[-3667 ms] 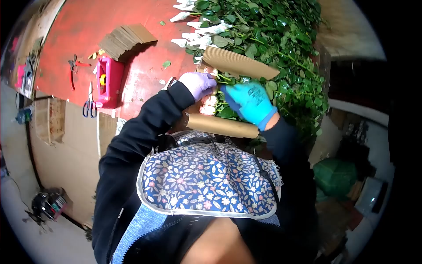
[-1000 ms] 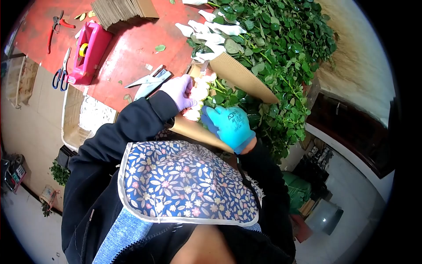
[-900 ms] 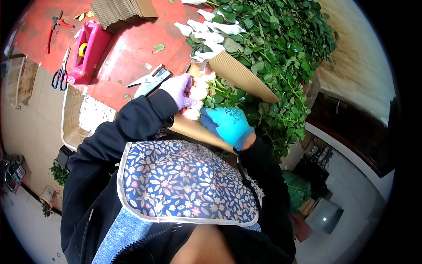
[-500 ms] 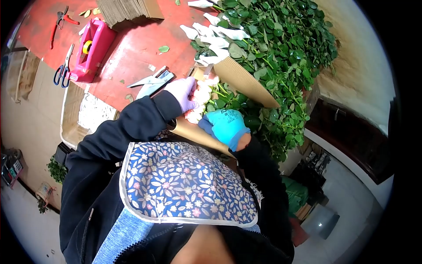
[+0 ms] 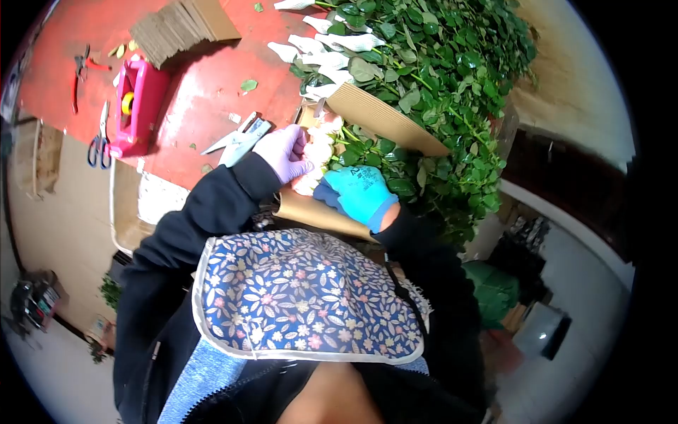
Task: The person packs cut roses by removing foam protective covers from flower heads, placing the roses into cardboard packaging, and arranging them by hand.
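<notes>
Pale pink roses (image 5: 321,150) lie in a row inside folded corrugated cardboard (image 5: 385,120), their green stems and leaves running off to the right. My left hand (image 5: 284,153), in a lavender glove, is closed with its fingertips pinched against the rose heads from the left. Close by on the right, my right hand (image 5: 359,192) wears a blue coated glove. It lies over the lower stems just beside the blooms, fingers curled down; whatever they hold is hidden beneath the glove. The lower cardboard flap (image 5: 318,214) passes under this hand.
A stapler (image 5: 244,140) lies left of the roses on the red table (image 5: 205,85). Further left are a pink tape dispenser (image 5: 134,106), scissors (image 5: 100,141), red-handled pliers (image 5: 79,78) and stacked cardboard (image 5: 180,32). White-sleeved roses (image 5: 332,46) and a leafy heap (image 5: 452,78) fill the upper right.
The view has shifted, so the table items appear further left and turned a little. Both hands stay at the roses; my left fingers are curled in more tightly.
</notes>
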`<action>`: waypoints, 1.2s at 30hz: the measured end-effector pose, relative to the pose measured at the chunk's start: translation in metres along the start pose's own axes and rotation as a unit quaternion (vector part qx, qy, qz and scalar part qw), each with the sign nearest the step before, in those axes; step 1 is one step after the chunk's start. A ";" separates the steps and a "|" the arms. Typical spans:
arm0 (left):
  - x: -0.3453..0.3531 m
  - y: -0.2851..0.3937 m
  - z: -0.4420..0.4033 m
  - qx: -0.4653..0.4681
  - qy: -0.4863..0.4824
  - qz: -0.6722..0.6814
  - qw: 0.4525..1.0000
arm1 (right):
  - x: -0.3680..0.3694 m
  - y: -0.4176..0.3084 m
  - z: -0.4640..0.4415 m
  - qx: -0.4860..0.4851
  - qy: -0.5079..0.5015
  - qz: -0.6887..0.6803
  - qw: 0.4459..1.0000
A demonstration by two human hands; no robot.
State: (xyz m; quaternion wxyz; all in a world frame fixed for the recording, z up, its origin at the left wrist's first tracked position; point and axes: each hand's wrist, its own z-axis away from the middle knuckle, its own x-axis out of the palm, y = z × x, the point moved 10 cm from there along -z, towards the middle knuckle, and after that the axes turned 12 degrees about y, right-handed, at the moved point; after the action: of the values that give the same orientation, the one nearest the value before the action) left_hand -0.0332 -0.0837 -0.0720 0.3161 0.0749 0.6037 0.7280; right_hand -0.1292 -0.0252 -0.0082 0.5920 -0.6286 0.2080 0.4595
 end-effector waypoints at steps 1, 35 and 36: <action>-0.008 0.011 0.002 0.008 0.004 0.056 0.998 | 0.001 0.000 0.001 -0.001 -0.003 -0.004 1.000; 0.031 0.102 0.035 0.414 -0.092 -0.345 0.837 | -0.012 0.032 -0.002 0.053 0.019 0.115 0.992; 0.033 0.098 0.034 0.404 -0.112 -0.343 0.841 | -0.018 0.033 -0.001 0.053 0.019 0.116 0.992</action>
State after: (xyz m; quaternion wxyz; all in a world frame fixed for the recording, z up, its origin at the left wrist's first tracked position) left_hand -0.0786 -0.0441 0.0191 0.5526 0.0653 0.7918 0.2519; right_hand -0.1641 -0.0377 -0.0119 0.5631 -0.5766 0.3148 0.5013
